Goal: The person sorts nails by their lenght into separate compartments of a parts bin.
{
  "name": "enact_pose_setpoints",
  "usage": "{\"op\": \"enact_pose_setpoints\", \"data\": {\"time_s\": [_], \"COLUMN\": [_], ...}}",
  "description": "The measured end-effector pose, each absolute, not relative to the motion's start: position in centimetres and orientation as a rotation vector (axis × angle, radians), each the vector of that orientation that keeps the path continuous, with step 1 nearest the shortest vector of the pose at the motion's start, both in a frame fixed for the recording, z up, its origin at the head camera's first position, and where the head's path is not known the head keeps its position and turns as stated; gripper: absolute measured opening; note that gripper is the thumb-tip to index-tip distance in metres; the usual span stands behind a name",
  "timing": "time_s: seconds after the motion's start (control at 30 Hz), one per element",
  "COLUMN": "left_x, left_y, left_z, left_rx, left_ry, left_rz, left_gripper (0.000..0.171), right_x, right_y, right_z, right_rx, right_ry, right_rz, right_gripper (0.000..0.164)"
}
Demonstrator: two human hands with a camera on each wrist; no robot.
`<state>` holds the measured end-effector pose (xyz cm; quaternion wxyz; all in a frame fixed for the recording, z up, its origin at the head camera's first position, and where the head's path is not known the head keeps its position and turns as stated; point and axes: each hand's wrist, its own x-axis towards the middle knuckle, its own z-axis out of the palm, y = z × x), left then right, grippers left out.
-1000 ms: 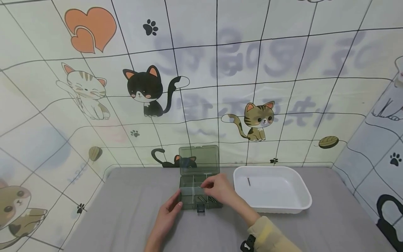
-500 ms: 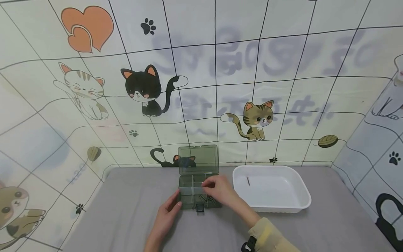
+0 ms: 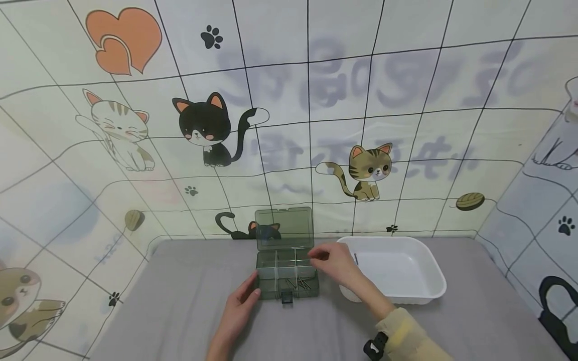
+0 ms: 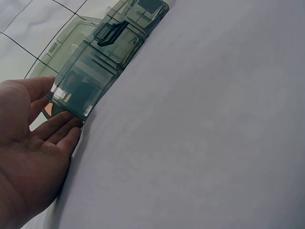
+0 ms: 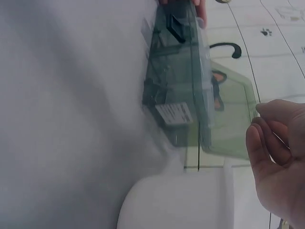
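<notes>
A green translucent compartment box [image 3: 267, 288] stands on the grey cloth, its lid [image 3: 284, 228] raised at the back. Thin screws [image 3: 303, 284] lie in its front right compartment. My left hand [image 3: 238, 307] touches the box's left end, thumb at the front corner; in the left wrist view its fingers lie loosely along that end. Just off the right side of the box, above the white tray's left rim, hovers my right hand [image 3: 336, 263]. Its thumb and fingers are loosely bent, and nothing shows between them in the right wrist view. One screw [image 3: 355, 258] lies in the tray beyond that hand.
The white tray [image 3: 440, 286] stands to the right of the box, its left part covered by my right hand and forearm. A cloth backdrop [image 3: 289, 125] with cat drawings rises close behind both. A black strap [image 3: 376, 346] circles the right wrist.
My right hand has moved from over the box's right compartments to the right, toward the tray, uncovering the screws in the box. The left hand stays at the box's left end.
</notes>
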<state>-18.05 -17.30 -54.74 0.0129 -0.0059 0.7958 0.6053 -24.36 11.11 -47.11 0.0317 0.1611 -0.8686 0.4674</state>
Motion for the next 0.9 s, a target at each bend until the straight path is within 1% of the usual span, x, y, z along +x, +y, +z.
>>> {"op": "enact_pose_setpoints", "data": {"time_s": [0.53,0.7,0.9], "left_x": [-18.1,-18.2,-18.2], "left_y": [-17.2,-17.3,-17.3], "left_z": [-54.8,-54.8,-54.9], "left_rx": [-0.021,-0.029,-0.026], "left_ry": [2.497,2.505,2.500], "left_rz": [1.869,1.869,1.870], "left_gripper": [0.050,0.049,0.049], "right_x": [-25.7,-26.2,-26.8], "right_y": [17.9,19.3,20.2], "right_z": [-49.0,-49.7,-50.8], "right_rx": [0.299,0.183,0.125], "right_ry": [-2.668,-2.720,-2.747], "right_rz": [1.288,1.282,1.287], "right_gripper": [0.011,0.015,0.017]}}
